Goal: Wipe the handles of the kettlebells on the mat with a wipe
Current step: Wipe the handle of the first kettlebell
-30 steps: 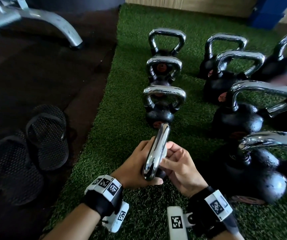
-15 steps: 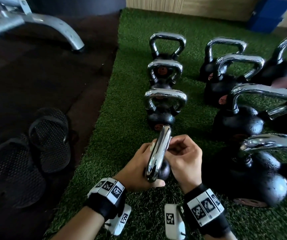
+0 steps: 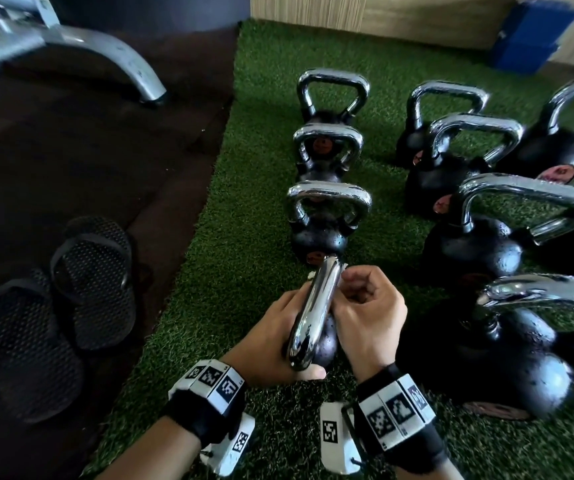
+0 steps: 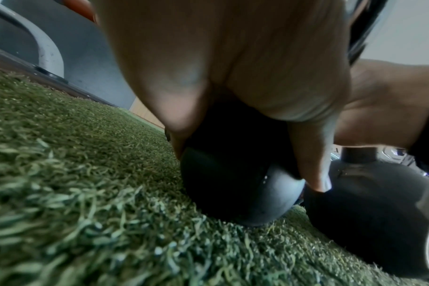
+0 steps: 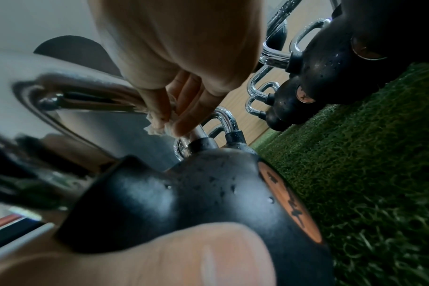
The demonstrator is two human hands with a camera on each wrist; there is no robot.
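Green turf mat point(image 3: 251, 188) carries the kettlebells point(image 3: 330, 216): one col. of four down its left part w/ the nearest kettlebell point(image 3: 323, 341) in front, bigger ones to the right of that col. Left of the mat, dark rubber floor point(image 3: 88, 161) w/ a pair of black sandals point(image 3: 57, 306) and a grey bench leg point(image 3: 116, 64).

You have nine kettlebells point(image 3: 316, 216) on one green mat point(image 3: 244, 271), counting the one between your two hands, one white wipe point(image 5: 157, 125), and two black sandals point(image 3: 91, 282) left of your left grip point(image 3: 271, 341).
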